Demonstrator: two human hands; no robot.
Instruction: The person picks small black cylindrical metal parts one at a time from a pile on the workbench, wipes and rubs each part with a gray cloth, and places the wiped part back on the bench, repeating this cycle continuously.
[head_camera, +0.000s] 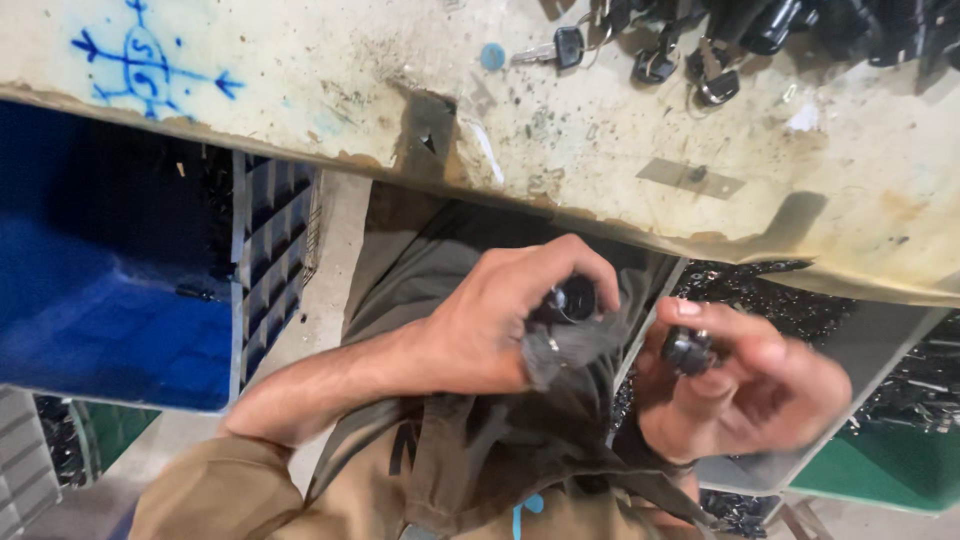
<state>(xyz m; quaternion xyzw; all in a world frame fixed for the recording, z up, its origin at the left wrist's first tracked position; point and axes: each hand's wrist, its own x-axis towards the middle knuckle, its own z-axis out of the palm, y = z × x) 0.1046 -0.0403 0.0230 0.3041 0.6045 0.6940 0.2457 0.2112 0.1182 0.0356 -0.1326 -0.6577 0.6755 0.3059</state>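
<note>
The bench (620, 130) had a worn, matt top, pale, stained and rough at its chipped edge. The keys (560, 47) showed bright metal blades and glossy black plastic heads. The crate (270, 250) was ribbed blue plastic. The small round part (572, 300) looked glossy black, the cloth (560, 360) soft and matt.

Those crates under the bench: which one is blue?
The big crate on the left, beside the left hand's forearm, is blue with ribbed walls. The crates on the right are green and hold dark metal parts.
</note>
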